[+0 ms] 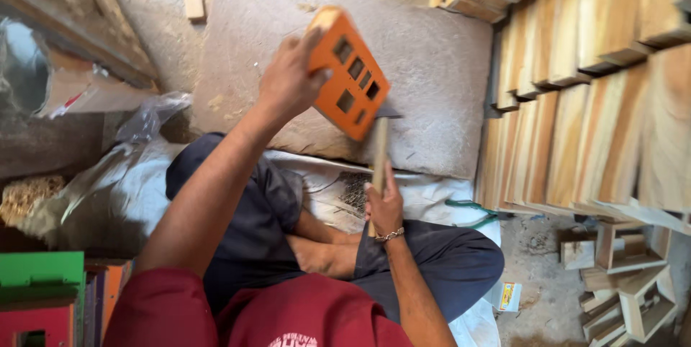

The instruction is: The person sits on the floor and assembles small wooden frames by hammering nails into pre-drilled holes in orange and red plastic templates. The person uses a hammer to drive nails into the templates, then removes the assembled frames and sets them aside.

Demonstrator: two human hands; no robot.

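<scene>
Head view, one person seated cross-legged on a white sack [122, 188] laid over the floor, dark trousers, red shirt. Left hand [288, 77]: raised, fingers and thumb pinched on the upper edge of an orange wooden house front [350, 73], a flat painted panel with several small rectangular window cut-outs, held tilted in the air above a grey stone slab [432, 66]. Right hand [385, 206]: lower and nearer the lap, fingers wrapped shut around the wooden handle of a hammer [379, 149]; a bracelet sat on that wrist. The handle stood nearly upright, its dark head at or just behind the lower corner of the orange panel; whether the two touched I could not tell. To the person's right: stacked pale wooden boards [590, 95], standing on edge in rows, filling that side. Below the stack, on the concrete: unpainted small wooden frames [626, 289], loosely heaped. Beside the knee: a small yellow and white box [509, 295]. To the person's left, low corner: painted pieces in green and red [39, 293], stacked. Further up on that side: crumpled clear plastic [147, 116], a heap of wood shavings [25, 199]. Far edge of the slab: one small loose wood block [194, 6].
</scene>
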